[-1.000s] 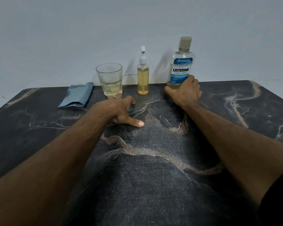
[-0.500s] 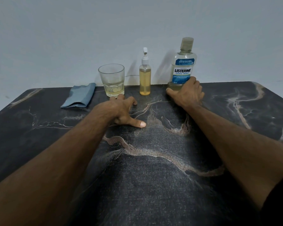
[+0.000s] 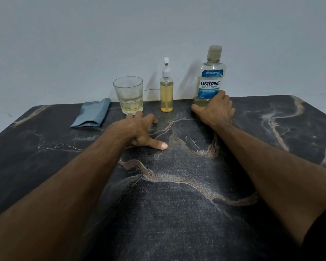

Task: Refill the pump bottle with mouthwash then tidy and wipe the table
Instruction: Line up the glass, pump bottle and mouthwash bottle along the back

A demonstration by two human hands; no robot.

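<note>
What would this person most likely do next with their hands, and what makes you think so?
Probably lift the Listerine bottle toward them to unscrew its cap. The right hand already grips its base, the cap is on, and the pump bottle beside it stands closed. The left hand rests on the table, free to help.

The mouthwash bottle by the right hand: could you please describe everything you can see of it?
The clear plastic mouthwash bottle stands upright at the table's far edge, right of the pump bottle. Its translucent cap is on, its blue-and-white label reads LISTERINE COOL MINT, and pale yellowish liquid shows near the base. The right hand grips its base.
</note>
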